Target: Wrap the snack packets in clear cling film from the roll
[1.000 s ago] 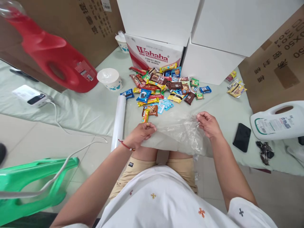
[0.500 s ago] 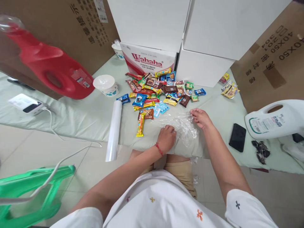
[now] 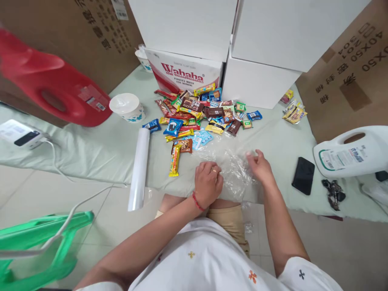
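A crumpled clear plastic bag point(image 3: 233, 171) lies on the pale green sheet point(image 3: 100, 141) at the near edge, above my knees. My left hand point(image 3: 207, 184) grips its left side with curled fingers. At the bag's right edge my right hand point(image 3: 260, 166) pinches the film. Just beyond the bag lies a pile of wrapped snacks point(image 3: 200, 113). One long yellow-orange bar point(image 3: 175, 159) lies apart, left of my left hand. A white roll of film point(image 3: 138, 167) lies further left, overhanging the sheet's edge.
White boxes point(image 3: 257, 48) and a Wahaha carton point(image 3: 184, 72) stand behind the snacks. A paper cup point(image 3: 125, 107) and red jug point(image 3: 54, 91) are at the left, a white jug point(image 3: 353, 151), black phone point(image 3: 303, 176) and keys point(image 3: 333, 193) at the right. A green stool point(image 3: 36, 242) stands on the floor.
My left hand moved from the bag's far left edge rightward to its middle, bunching the film. My right hand dropped slightly toward me. The bag went from stretched out to crumpled.
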The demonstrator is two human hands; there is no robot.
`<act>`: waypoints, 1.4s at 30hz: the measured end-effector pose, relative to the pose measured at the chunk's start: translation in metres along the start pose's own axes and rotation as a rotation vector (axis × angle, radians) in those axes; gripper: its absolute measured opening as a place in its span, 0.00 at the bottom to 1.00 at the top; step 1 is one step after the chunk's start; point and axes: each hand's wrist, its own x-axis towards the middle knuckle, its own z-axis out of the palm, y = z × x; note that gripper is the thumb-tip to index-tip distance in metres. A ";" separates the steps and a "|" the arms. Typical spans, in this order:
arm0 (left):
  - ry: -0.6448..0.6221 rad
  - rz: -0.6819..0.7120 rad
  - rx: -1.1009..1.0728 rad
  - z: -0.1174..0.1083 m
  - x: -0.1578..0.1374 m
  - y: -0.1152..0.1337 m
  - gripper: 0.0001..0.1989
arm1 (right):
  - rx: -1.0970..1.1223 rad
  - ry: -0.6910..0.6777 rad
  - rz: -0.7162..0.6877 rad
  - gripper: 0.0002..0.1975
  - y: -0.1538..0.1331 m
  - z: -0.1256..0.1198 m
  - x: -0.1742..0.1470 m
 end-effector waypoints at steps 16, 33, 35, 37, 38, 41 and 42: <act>-0.439 0.165 0.164 -0.025 -0.024 -0.062 0.28 | -0.532 -0.074 -0.102 0.14 -0.018 -0.050 0.086; -0.377 0.293 0.106 -0.069 0.011 -0.024 0.16 | -0.734 -0.033 -0.076 0.26 -0.109 0.005 0.137; -0.394 0.349 0.057 -0.049 0.025 -0.039 0.13 | -0.744 0.024 -0.250 0.26 -0.119 -0.003 0.142; -0.422 0.311 0.042 -0.036 0.029 -0.054 0.13 | -0.741 0.001 -0.480 0.27 -0.137 0.004 0.152; -0.444 0.283 0.033 -0.033 0.028 -0.062 0.16 | -0.746 -0.037 -0.593 0.27 -0.148 0.014 0.158; -0.543 0.252 -0.050 -0.043 0.022 -0.082 0.20 | -0.803 -0.200 -0.819 0.31 -0.178 0.054 0.179; -0.581 0.249 -0.092 -0.049 0.020 -0.087 0.19 | -0.830 -0.253 -0.854 0.34 -0.186 0.067 0.186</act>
